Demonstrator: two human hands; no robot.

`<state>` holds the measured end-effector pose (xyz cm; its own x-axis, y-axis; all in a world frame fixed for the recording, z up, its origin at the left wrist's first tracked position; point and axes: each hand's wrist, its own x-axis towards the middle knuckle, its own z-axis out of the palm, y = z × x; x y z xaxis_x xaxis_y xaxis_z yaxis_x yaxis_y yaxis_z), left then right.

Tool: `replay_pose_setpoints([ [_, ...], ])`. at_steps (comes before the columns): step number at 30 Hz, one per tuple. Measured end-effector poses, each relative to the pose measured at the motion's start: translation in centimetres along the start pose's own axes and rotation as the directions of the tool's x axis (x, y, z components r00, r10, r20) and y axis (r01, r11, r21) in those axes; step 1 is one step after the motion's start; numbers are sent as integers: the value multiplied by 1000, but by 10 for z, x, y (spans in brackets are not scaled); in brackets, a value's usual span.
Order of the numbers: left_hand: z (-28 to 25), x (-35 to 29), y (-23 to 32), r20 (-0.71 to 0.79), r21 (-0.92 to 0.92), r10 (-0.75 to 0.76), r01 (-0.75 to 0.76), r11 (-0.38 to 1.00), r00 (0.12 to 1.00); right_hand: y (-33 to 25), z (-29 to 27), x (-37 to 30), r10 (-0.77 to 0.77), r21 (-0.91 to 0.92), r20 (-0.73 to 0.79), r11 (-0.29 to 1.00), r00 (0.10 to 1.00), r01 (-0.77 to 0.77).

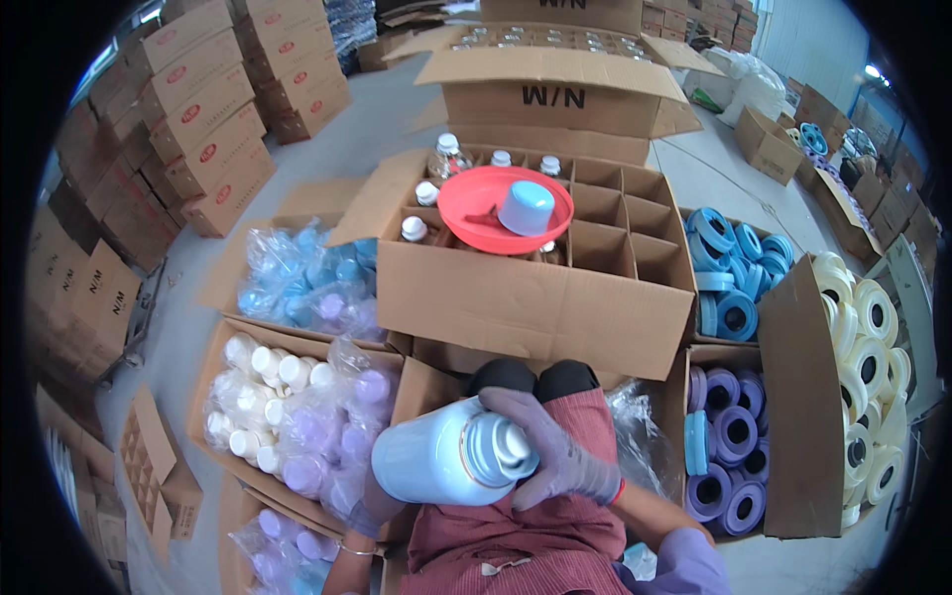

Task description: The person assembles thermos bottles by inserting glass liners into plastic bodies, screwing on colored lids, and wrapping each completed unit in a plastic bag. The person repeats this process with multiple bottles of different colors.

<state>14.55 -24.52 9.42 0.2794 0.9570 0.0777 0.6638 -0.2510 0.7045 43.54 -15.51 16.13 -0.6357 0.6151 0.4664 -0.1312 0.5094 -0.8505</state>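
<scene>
Your partly hidden left hand (375,513) holds the bottom of the shiny, round, light-blue bottle (424,459) at six o'clock, your right hand (561,459) curls around its neck facing three o'clock, and the bottle might drop if your grey gloves (593,473) slide.

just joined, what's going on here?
A person holds a light blue bottle tilted over on its side, mouth toward the right. The gloved left hand is at its base, mostly hidden; the gloved right hand is around the neck end. Ahead, a red bowl with a light blue cup sits on a divided carton. Bagged caps lie left, purple rings right.
</scene>
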Motion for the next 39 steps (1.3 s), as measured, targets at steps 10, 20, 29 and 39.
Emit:
replay_pose_setpoints([
  [10,-42,105,102,26,-351,244,-219,910,970,-48,-20,62,-112,-234,-12,966,994,107],
  [20,-50,116,185,-316,-497,109,-262,827,943,-76,-19,80,-26,-302,-400,948,916,-105],
  [29,-44,114,166,-297,-411,133,-252,876,946,-81,-16,59,-280,-244,-99,937,955,249],
  [39,-64,122,119,153,-39,170,-166,985,974,-53,-34,17,-290,-310,-319,932,902,190],
])
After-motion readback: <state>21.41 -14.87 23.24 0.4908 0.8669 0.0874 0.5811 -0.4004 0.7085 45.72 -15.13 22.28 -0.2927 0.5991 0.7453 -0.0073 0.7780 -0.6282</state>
